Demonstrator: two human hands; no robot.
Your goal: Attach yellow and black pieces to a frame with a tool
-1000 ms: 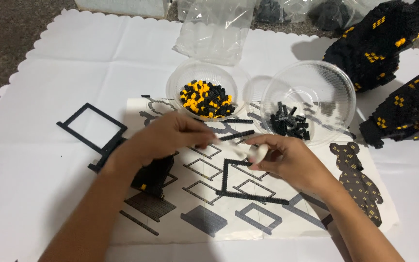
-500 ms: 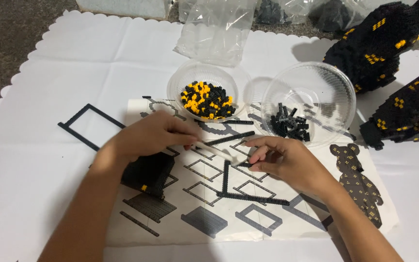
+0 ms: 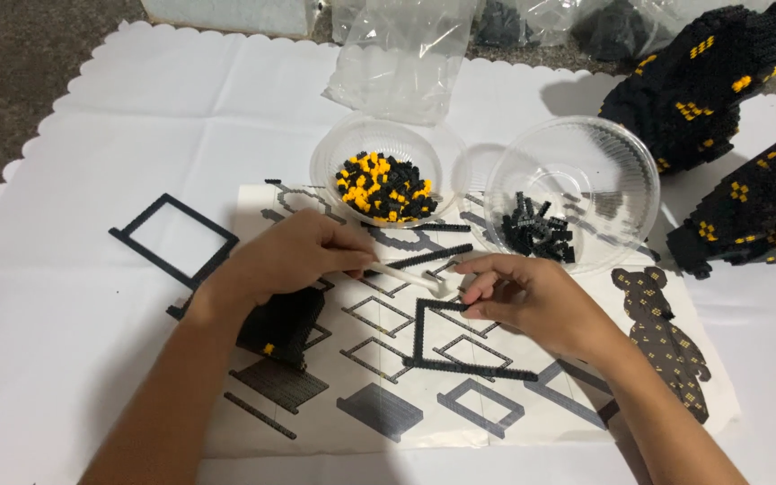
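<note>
Left hand pinched a thin white stick tool; right hand fingertip-gripped the flimsy black block frame, probably best held by its corners.

L hand pinches thin white plastic stick tool; R hand fingers on open black brick frame atop printed instruction sheet. Clear bowl w/ black-yellow bricks just behind.

Black and yellow bricks fill one clear bowl; black bricks the other.
</note>
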